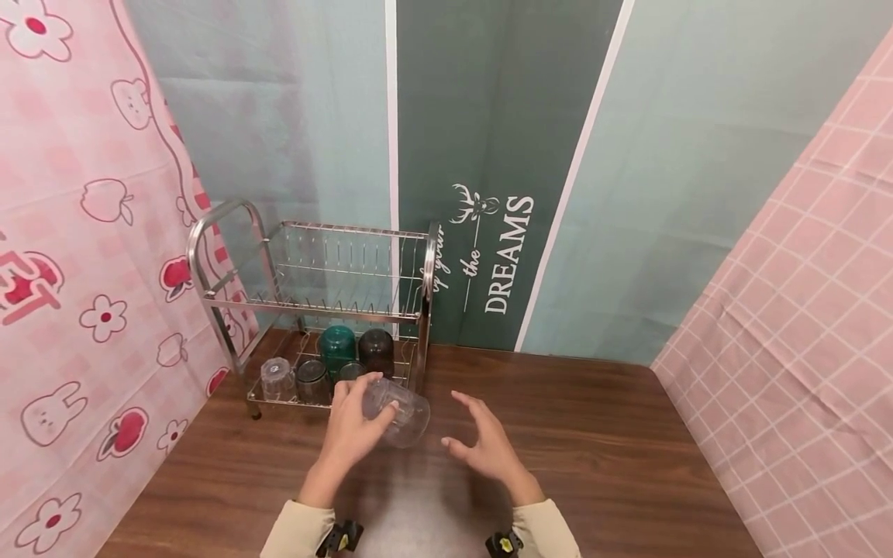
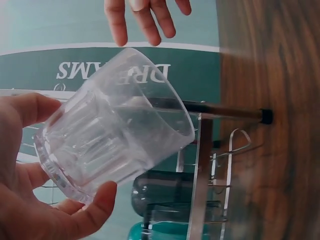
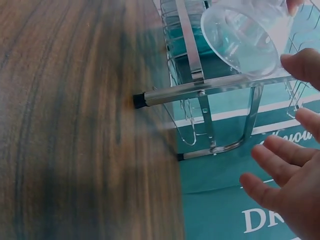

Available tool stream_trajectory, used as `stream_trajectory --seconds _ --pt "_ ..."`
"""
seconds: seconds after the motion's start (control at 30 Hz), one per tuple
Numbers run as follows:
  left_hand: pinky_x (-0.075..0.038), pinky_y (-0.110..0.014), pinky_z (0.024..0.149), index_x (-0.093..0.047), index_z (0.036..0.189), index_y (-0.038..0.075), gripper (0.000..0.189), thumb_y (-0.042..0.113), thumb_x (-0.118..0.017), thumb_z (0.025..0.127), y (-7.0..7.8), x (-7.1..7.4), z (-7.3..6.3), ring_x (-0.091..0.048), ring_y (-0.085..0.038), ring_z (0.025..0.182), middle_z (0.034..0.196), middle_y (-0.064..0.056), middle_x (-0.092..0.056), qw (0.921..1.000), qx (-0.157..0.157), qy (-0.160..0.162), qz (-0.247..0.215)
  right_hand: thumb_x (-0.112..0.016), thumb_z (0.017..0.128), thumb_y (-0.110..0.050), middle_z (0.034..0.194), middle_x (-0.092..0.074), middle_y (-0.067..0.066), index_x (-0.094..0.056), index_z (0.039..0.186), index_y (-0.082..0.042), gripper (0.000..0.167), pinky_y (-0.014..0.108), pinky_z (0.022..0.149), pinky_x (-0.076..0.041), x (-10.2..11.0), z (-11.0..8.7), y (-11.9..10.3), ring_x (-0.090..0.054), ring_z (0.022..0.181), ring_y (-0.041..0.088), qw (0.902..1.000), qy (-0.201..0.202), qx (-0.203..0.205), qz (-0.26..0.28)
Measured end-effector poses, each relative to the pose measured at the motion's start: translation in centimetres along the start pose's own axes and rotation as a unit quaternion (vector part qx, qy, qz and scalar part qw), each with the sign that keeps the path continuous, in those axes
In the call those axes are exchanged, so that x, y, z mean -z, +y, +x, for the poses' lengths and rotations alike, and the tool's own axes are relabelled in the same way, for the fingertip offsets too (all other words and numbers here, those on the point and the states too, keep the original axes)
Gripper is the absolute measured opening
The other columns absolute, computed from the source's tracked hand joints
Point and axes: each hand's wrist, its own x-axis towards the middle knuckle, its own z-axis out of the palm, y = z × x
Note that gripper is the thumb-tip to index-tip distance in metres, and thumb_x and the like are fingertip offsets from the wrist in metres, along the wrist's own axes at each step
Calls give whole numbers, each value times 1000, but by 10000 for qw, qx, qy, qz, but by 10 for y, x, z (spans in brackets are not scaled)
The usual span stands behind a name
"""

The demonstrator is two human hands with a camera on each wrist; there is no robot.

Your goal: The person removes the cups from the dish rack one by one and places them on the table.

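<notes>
A clear, fluted drinking glass (image 1: 407, 419) is tilted in the air in front of the rack, its mouth toward the lower right. My left hand (image 1: 353, 425) grips it near the base, thumb on one side and fingers on the other; in the left wrist view the glass (image 2: 115, 125) shows a thick base by the palm. To the right, my right hand (image 1: 486, 443) has its fingers spread and holds nothing. In the right wrist view its fingers (image 3: 280, 160) are apart from the glass (image 3: 240, 40).
A two-tier metal dish rack (image 1: 317, 311) stands at the left on the wooden table (image 1: 593, 449). On its lower tier are upside-down glasses: a teal glass (image 1: 338, 349), a dark glass (image 1: 377, 353), a clear glass (image 1: 277, 380) and smoky ones (image 1: 313, 383). Patterned cloths (image 1: 788, 325) surround the table.
</notes>
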Motion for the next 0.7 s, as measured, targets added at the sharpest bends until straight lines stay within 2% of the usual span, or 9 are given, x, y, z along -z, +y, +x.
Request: stream_trajectory --seconds 0.23,0.33,0.5,0.63,0.7 --pt "-40 -42 74 -59 117 12 46 22 -74 74 -10 -14 -7 -47 -25 90 102 -13 -48 9992 -131 120 -369 -78 73 -15 133 -48 5 -44 137 -18 72 52 91 -39 -3 -6 5 -48 115 31 9960 127 -104 877" --pt "-39 -40 72 -58 116 11 46 20 -74 73 -14 -21 -11 -47 -23 89 99 -11 -48 9979 -226 156 -580 -77 74 -10 134 -47 8 -42 137 -13 72 53 87 -41 -5 -7 7 -48 114 34 9911 163 -73 1321" --pt "-39 -39 73 -56 116 14 46 18 -74 74 -17 -31 -16 -50 -24 91 102 -11 -49 9949 -208 139 -978 -73 76 -2 133 -46 16 -42 136 -6 68 58 84 -41 -7 -8 7 -46 113 41 9768 130 -107 2135" --pt "-40 -38 73 -55 117 13 46 17 -73 75 -17 -37 -19 -50 -22 89 103 -11 -50 9916 -205 52 -1273 -71 78 -3 130 -47 20 -44 135 -5 63 57 82 -42 -7 -9 3 -48 112 39 9698 64 -261 2425" --pt "-41 -37 72 -54 118 12 46 16 -73 76 -18 -40 -20 -50 -21 88 103 -11 -50 9896 -186 -4 -1429 -69 79 -2 129 -47 24 -43 134 -1 62 59 82 -42 -3 -8 -7 -47 112 41 9670 44 -328 2524"
